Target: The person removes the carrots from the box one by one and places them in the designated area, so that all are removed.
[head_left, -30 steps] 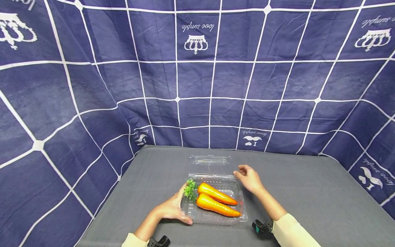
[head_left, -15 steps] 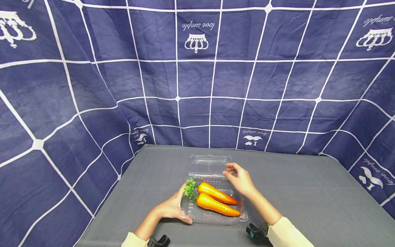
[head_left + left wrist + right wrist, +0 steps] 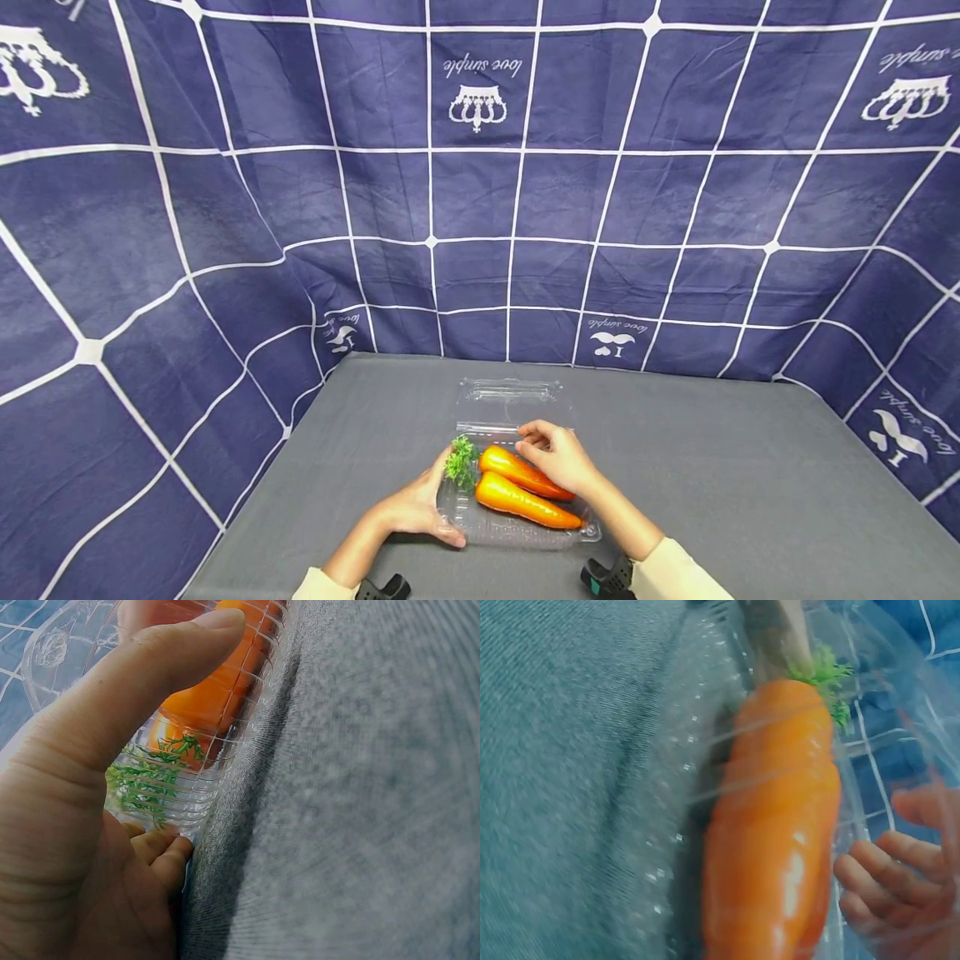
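A clear plastic container (image 3: pixel 517 537) lies with its lid (image 3: pixel 513 408) folded back behind it. Two orange carrots (image 3: pixel 528 502) rest inside, green leaves (image 3: pixel 461 462) at their left end. Around the container's left side curls my left hand (image 3: pixel 420 504), thumb at the front; the left wrist view shows this thumb (image 3: pixel 165 660) against the ribbed wall beside the leaves (image 3: pixel 146 784). Over the rear carrot hovers my right hand (image 3: pixel 558 457), fingers loosely bent and holding nothing. In the right wrist view that hand (image 3: pixel 900 885) is beside the carrots (image 3: pixel 772 825), not touching them.
Grey cloth (image 3: pixel 712 467) covers the table under the container. Behind and at both sides hangs a blue curtain (image 3: pixel 570 200) with white grid lines. Each wrist wears a black band.
My right hand has moved left, from beside the container's right rear corner to above the rear carrot. My left hand has stayed at the container's left side.
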Demonstrator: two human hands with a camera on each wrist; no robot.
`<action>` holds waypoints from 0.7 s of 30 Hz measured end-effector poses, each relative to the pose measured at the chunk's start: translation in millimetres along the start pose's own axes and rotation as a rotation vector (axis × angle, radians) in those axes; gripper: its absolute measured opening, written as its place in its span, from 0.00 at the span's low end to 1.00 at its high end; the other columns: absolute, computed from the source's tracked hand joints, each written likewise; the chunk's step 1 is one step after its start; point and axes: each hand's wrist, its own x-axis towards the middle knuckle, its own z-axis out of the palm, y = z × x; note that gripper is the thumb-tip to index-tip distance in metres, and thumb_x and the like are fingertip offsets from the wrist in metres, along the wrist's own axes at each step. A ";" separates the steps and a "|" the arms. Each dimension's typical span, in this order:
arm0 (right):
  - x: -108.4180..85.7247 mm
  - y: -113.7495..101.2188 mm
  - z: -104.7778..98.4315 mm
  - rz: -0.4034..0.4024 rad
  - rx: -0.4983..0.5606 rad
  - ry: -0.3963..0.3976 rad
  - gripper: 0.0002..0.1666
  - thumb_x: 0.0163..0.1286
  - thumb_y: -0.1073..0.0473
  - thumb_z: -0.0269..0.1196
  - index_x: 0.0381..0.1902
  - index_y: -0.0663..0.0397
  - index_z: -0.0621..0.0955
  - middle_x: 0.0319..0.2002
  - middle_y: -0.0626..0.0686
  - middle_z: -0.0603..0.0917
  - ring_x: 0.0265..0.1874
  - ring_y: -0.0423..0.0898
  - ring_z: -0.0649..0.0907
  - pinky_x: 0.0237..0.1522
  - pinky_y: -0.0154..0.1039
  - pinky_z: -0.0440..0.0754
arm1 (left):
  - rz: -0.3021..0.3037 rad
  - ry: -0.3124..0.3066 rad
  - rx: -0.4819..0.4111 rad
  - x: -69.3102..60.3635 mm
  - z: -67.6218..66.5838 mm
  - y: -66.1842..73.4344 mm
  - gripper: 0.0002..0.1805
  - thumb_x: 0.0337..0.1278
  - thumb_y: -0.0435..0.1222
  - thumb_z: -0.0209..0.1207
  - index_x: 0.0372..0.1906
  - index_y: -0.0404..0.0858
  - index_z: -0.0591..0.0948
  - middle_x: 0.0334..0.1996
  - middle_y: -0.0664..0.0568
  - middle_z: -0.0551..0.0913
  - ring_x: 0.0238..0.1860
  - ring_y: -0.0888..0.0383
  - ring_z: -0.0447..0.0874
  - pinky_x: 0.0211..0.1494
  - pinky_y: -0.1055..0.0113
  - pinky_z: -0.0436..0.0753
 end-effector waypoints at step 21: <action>0.1 9.9 12.1 -0.064 -0.149 -0.182 0.14 0.59 0.54 0.70 0.41 0.55 0.82 0.32 0.43 0.81 0.30 0.39 0.77 0.34 0.36 0.75 | -0.009 -0.003 -0.010 0.3 0.1 0.0 0.77 0.23 0.42 0.83 0.75 0.30 0.39 0.68 0.27 0.58 0.68 0.38 0.58 0.67 0.41 0.59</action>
